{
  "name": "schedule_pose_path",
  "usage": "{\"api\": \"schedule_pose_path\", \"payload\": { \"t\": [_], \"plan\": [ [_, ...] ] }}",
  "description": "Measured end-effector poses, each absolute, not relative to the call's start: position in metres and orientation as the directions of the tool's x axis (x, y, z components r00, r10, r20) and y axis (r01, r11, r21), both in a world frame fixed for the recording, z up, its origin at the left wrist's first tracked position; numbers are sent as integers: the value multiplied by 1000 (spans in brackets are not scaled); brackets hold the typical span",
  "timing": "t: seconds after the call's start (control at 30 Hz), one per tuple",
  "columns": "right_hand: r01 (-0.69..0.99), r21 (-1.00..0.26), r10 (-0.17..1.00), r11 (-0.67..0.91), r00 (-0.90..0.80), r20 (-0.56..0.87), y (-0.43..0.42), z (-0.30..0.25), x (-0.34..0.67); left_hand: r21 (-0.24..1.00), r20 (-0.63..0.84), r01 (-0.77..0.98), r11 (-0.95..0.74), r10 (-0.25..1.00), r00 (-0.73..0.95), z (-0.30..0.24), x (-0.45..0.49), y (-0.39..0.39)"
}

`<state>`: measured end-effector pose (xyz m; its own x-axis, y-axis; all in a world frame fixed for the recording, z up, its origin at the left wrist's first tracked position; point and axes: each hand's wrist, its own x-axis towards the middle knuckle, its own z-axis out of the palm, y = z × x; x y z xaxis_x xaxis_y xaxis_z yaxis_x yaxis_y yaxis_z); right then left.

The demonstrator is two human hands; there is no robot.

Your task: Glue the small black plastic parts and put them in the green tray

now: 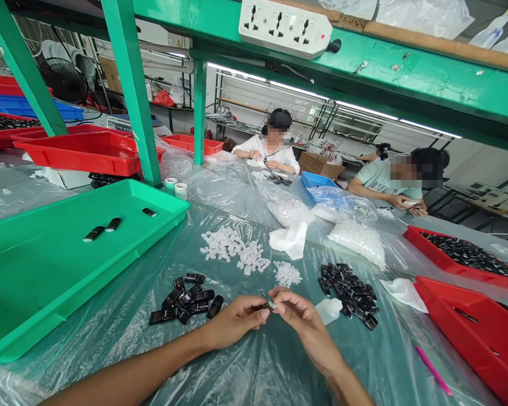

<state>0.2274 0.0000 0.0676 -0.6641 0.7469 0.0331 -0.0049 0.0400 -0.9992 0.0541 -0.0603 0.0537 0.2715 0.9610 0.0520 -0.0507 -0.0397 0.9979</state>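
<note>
Over the plastic-covered table my left hand is closed on a small black casing, mostly hidden by the fingers. My right hand meets it fingertip to fingertip, pinching a small white plastic piece against the casing's end. Left of my hands lies a loose pile of black casings. A larger heap of black casings is to the right, beside a white squeeze bottle partly behind my right hand. Beyond my hands are white plastic pieces and a pile of tinier white bits.
A green tray at left holds three black casings. Red trays stand at right, near a pink pen-like stick. Green frame posts and a power strip are overhead. Two people sit across the table.
</note>
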Motion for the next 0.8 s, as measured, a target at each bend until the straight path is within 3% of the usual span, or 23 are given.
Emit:
{"api": "schedule_pose_path", "payload": {
  "t": [0.17,0.3,0.43,0.53,0.8],
  "plan": [
    [18,-999,732,29,-682,9,0,66,226,995,99,-12,-99,957,272,49,54,-60],
    [52,-968,764,244,-625,159,-1,63,226,994,102,12,-109,962,252,47,54,-60],
    [138,-854,742,501,-576,343,-4,61,227,991,125,8,-132,955,270,48,53,-60],
    [168,-800,713,576,-581,392,-7,60,226,990,135,9,-144,952,275,48,52,-61],
    [-13,-981,739,191,-656,153,-2,64,226,969,183,116,-219,947,264,52,52,-61]
  ]
}}
